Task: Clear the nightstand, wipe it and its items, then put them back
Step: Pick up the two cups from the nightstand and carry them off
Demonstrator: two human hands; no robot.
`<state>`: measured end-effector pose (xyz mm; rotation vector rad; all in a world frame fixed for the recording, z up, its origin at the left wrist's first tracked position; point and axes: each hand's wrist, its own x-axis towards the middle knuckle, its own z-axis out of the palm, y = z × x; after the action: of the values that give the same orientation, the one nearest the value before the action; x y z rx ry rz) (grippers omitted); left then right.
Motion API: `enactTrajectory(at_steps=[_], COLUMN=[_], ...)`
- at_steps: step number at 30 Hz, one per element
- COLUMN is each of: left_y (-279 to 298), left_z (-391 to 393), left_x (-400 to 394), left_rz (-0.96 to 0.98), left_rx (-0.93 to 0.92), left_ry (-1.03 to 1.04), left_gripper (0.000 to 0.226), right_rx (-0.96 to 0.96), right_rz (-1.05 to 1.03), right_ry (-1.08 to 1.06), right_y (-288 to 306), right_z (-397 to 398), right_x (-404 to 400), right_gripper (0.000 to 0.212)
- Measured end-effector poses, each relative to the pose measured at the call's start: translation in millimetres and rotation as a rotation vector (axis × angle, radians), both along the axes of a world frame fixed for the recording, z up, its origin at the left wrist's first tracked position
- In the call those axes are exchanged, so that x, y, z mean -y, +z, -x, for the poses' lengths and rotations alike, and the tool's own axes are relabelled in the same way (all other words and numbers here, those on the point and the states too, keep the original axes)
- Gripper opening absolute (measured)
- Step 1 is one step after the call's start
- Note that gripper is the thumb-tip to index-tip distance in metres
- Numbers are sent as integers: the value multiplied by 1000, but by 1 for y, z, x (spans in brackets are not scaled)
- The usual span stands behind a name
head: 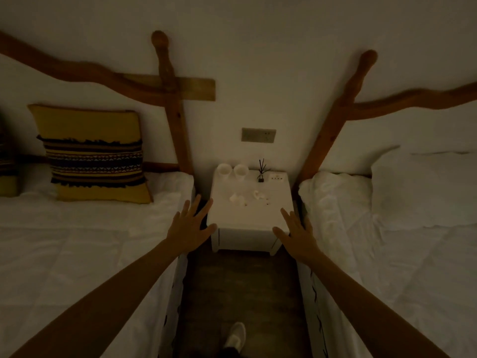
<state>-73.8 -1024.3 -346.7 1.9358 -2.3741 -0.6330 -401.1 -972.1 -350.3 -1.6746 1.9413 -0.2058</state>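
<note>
Nightstand [251, 215], no readable writing, sits between left hand [189, 227] and right hand [296, 232], fingers spread.

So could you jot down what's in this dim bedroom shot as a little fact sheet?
place: white nightstand between two beds
on top, back: two white cups, reed diffuser, small white box
on top, middle: crumpled white bits, too dim to identify
left hand: open, at front left corner
right hand: open, at front right corner
task stage: nothing cleared yet
</note>
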Motion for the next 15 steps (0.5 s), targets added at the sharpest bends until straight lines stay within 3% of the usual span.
enactTrajectory(at_steps=[8, 15], left_y=[-37, -66], left_z=[21, 56], left_x=[108, 214], left_rz=[-115, -97], left_rx=[-42, -160], left_ry=[11, 42], left_gripper=[79, 83], right_rx=[-33, -40], right_rz=[-87, -114], right_ry=[9, 59], right_y=[-40, -73], right_z=[13, 23], right_x=[105, 198], right_gripper=[78, 79])
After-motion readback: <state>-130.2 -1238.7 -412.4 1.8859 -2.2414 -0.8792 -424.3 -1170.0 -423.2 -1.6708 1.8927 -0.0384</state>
